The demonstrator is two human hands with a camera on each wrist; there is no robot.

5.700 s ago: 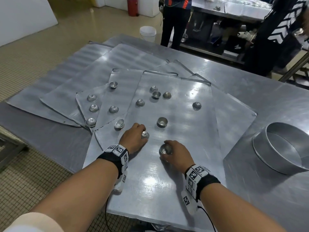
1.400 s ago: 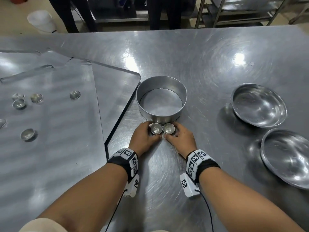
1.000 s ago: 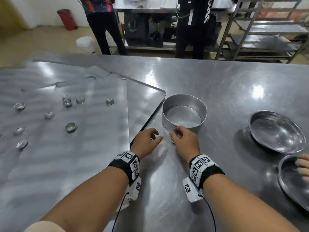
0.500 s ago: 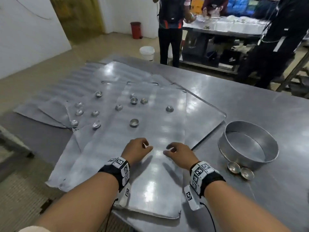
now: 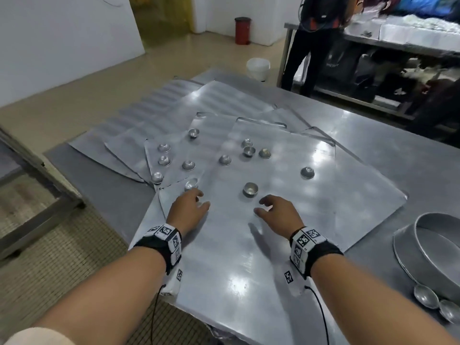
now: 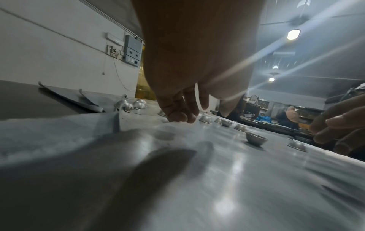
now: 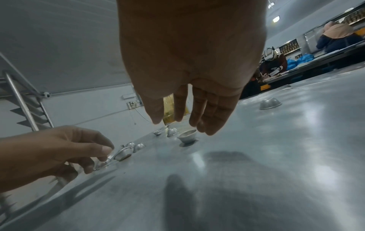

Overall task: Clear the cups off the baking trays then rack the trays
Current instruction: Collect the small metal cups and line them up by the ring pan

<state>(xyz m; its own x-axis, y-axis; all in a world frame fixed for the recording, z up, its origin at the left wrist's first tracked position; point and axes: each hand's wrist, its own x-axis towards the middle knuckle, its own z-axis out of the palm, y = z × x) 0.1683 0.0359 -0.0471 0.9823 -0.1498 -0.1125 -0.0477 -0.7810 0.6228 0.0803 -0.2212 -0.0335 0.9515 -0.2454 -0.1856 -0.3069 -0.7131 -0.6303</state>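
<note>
Several flat baking trays overlap on the steel table; the top tray [image 5: 249, 257] lies under both hands. Several small metal cups stand on them, some upside down. My left hand [image 5: 200, 199] hovers with loosely curled fingers [image 6: 177, 112] just short of a tilted cup [image 5: 191, 183] at the tray's left edge, also the tilted cup [image 7: 123, 154]. My right hand [image 5: 260, 206] is open and empty, fingertips [image 7: 197, 125] just behind an upright cup [image 5: 250, 189], the same cup [image 7: 187, 136]. Two cups [image 5: 425, 297] sit off the trays at the right.
A round ring pan [image 5: 408, 255] stands at the right beside the two set-down cups. The table's near-left edge drops to a metal frame [image 5: 39, 168]. A person [image 5: 313, 43], a white bucket [image 5: 258, 67] and another table are behind.
Both hands set two cups down by the ring pan, came back empty over the top tray, and have now moved forward close to the nearest cups.
</note>
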